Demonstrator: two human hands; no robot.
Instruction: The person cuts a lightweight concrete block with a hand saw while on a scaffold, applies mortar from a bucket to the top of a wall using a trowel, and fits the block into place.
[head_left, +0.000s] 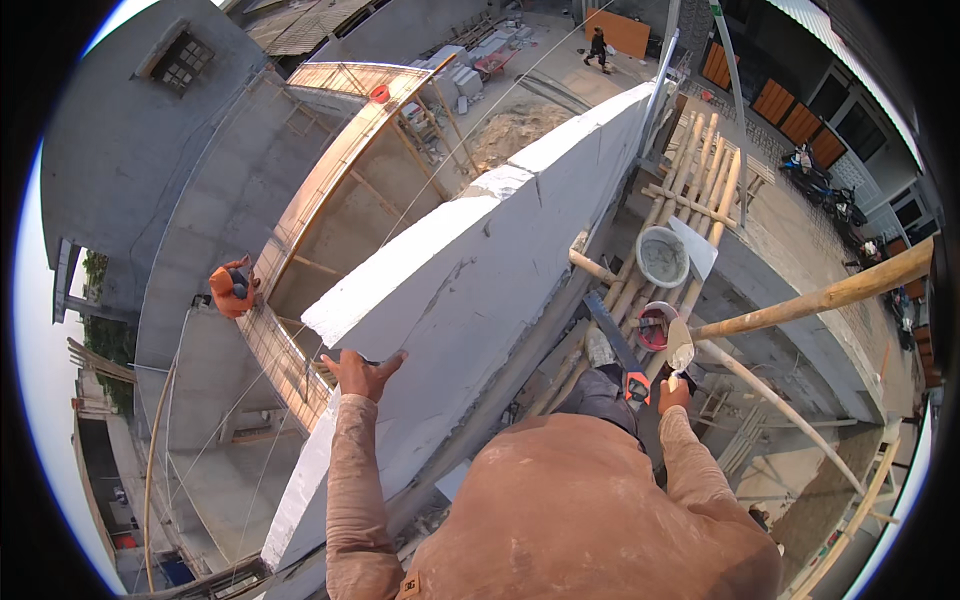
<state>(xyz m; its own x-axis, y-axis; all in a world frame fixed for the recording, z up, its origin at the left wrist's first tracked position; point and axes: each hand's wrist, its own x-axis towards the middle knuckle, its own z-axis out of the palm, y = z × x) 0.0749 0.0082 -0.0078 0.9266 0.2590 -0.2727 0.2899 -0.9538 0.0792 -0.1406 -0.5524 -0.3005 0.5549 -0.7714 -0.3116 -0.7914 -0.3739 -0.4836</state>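
Observation:
My left hand [363, 377] is at the top edge of a white block wall [470, 285], thumb and fingers spread apart. A small dark mark or object shows beside its fingers, too small to name. My right hand [674, 394] is closed round the handle of a trowel [680, 345], whose blade carries pale grey mortar. Just beyond the trowel is a red-lined bucket [654, 326] with tools in it. A hand saw [615, 345] with an orange and black handle lies near my legs, left of the trowel.
Bamboo poles [690, 180] form a scaffold platform holding a bucket of grey mix [662, 256] and a white board [694, 246]. A thick pole [820, 292] slants across on the right. Beyond the wall, a person in orange [232, 288] crouches by wooden formwork [300, 215]; ground lies far below.

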